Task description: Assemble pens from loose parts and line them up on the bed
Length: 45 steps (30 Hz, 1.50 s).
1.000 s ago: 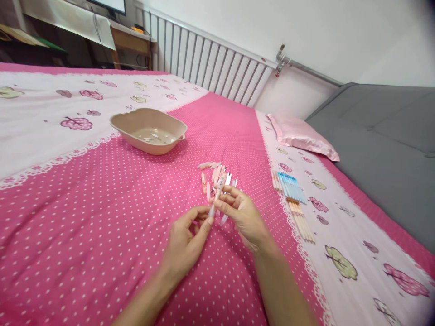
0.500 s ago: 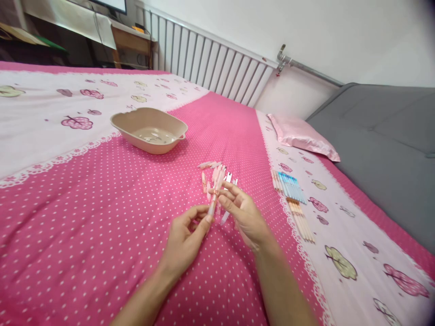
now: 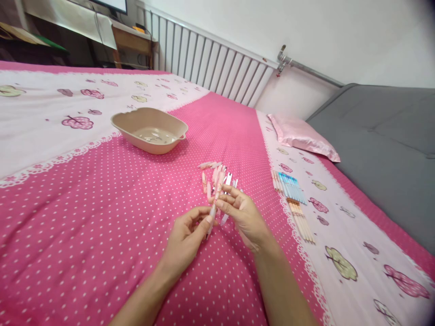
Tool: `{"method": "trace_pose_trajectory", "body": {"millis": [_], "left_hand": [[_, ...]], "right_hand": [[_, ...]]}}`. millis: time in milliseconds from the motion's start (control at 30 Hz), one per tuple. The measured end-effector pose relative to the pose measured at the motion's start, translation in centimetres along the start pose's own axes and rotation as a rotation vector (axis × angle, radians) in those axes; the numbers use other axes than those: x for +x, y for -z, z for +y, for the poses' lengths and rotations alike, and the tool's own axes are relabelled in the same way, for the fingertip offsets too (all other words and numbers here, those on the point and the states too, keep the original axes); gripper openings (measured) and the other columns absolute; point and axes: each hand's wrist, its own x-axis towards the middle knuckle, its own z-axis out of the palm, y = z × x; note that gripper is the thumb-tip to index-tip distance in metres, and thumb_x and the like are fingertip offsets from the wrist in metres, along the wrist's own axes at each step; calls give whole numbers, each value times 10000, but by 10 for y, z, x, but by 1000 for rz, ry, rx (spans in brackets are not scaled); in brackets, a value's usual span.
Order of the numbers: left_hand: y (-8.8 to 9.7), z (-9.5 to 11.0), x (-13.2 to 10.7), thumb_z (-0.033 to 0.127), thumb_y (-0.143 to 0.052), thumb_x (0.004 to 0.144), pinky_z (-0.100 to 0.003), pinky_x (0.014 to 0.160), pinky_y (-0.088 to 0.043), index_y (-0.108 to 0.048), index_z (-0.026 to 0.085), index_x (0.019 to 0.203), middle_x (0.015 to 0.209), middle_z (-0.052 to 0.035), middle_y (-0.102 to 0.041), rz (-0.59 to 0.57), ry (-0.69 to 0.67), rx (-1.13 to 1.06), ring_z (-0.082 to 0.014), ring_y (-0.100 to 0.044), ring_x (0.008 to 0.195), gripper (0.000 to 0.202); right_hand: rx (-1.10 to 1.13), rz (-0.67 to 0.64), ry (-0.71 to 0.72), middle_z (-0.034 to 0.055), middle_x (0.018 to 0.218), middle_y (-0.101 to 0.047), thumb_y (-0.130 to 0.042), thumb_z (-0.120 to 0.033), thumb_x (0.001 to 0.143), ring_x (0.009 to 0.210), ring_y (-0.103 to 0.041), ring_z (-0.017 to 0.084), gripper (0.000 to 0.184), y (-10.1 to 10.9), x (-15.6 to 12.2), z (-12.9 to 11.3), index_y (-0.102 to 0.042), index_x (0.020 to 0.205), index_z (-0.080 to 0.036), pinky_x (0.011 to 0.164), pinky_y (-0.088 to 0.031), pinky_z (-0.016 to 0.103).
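Note:
My left hand (image 3: 185, 240) and my right hand (image 3: 243, 216) meet over a pink dotted bedspread (image 3: 102, 203). Between them they hold one thin pink-and-white pen (image 3: 214, 206), tilted with its upper end pointing away from me. The left thumb and forefinger pinch its lower end. The right fingers close around its middle. Just beyond the hands lies a small heap of loose pink pen parts and pens (image 3: 215, 174).
A beige plastic basin (image 3: 149, 130) with a few small bits inside stands at the far left. Rows of blue and cream pens (image 3: 292, 197) lie to the right on the floral border. A pink pillow (image 3: 301, 136), a grey sofa (image 3: 384, 149) and a white radiator (image 3: 210, 63) lie beyond.
The pen has slid slightly down and towards me between the hands, and the right fingers have closed in on it. The left hand stays almost still.

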Motion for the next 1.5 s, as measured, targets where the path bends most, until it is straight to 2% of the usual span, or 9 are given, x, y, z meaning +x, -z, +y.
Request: {"method": "trace_pose_trajectory", "body": {"millis": [233,433,567,667,767,967,1133,1333,1500], "left_hand": [[1,-6,2,386,-623,751,-221,557,-391,-659,134,946,694,-13,-608,-8,-4,29,-96,-485,576,320],[1,-4,1,372,-652,734,-226,546,-396,-663,130,941,654,-13,-605,15,21,34,-98,-491,564,318],[4,-2,-2,373,-564,818,-243,640,-434,-673,174,964,715,-25,-643,-111,5,2,-121,-552,660,270],[4,-2,-3,379,-495,864,-274,710,-451,-671,178,980,808,-56,-678,-217,23,-32,-154,-598,754,292],[4,0,-4,386,-490,865,-291,704,-452,-673,163,968,776,-69,-682,-239,47,-37,-165,-598,727,307],[5,2,-3,405,-500,857,-253,625,-418,-669,162,989,646,-32,-638,-262,89,-70,-126,-535,606,323],[6,-2,-1,401,-520,843,-267,639,-447,-698,155,916,651,-40,-645,-248,24,8,-136,-555,616,312],[6,-6,2,368,-533,833,-267,628,-472,-723,160,887,669,-43,-681,-155,-45,126,-141,-577,619,287],[5,-6,1,364,-561,800,-269,596,-481,-741,161,856,647,-41,-691,-84,-88,175,-149,-583,596,276]], "right_hand": [[-40,39,19,-13,762,-639,-755,-244,657,747,-621,113,483,0,-1,1,-552,1092,-192,753,-476,256],[27,14,20,-14,784,-634,-758,-231,658,756,-610,97,429,0,-2,0,-580,1047,-200,749,-475,228],[66,-50,18,20,879,-646,-726,-260,698,824,-588,100,373,-1,-3,-5,-623,1052,-201,773,-464,216],[80,-99,1,22,904,-646,-706,-269,718,760,-570,89,370,-1,-4,-8,-630,1078,-223,698,-463,203],[82,-120,-10,26,932,-644,-702,-271,721,721,-560,85,393,-1,-5,-10,-620,1104,-235,650,-459,199],[89,-141,-30,34,964,-655,-704,-258,721,711,-554,87,466,-1,-6,-10,-579,1170,-244,602,-443,188],[59,-95,-12,35,888,-673,-740,-254,682,620,-528,73,476,2,-4,-6,-604,1136,-215,547,-408,187],[-6,-7,8,39,844,-684,-748,-267,667,722,-610,116,424,1,-3,-1,-638,1071,-196,700,-485,253],[-19,22,17,48,854,-691,-756,-274,655,771,-637,132,422,-1,-4,-1,-647,1054,-191,796,-496,294]]}}
